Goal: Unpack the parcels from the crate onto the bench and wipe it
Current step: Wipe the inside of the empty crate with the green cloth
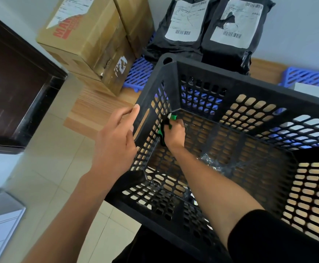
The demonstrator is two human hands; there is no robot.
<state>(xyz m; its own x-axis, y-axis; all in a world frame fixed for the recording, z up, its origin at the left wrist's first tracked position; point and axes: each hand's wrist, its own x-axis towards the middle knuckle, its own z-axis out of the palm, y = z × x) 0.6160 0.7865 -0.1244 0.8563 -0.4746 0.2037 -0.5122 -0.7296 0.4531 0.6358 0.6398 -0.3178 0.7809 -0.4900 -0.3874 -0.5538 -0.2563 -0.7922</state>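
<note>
A black perforated plastic crate (pixel 259 95) fills the centre and right. My left hand (pixel 117 137) grips its left rim from outside. My right hand (pixel 174 132) reaches down inside to the far left corner of the crate floor and holds a dark cloth with green and white parts (pixel 169 120) against the wall. Clear plastic scraps (pixel 208 162) lie on the crate floor. Two black bagged parcels with white labels (pixel 185 25) (pixel 234 27) and stacked cardboard boxes (pixel 90 40) stand on the bench behind the crate.
Blue slatted plastic panels (pixel 139 73) (pixel 310 76) lie on the wooden bench (pixel 98 105). A dark door frame (pixel 16 82) is at the left. The floor is light tile (pixel 60 168).
</note>
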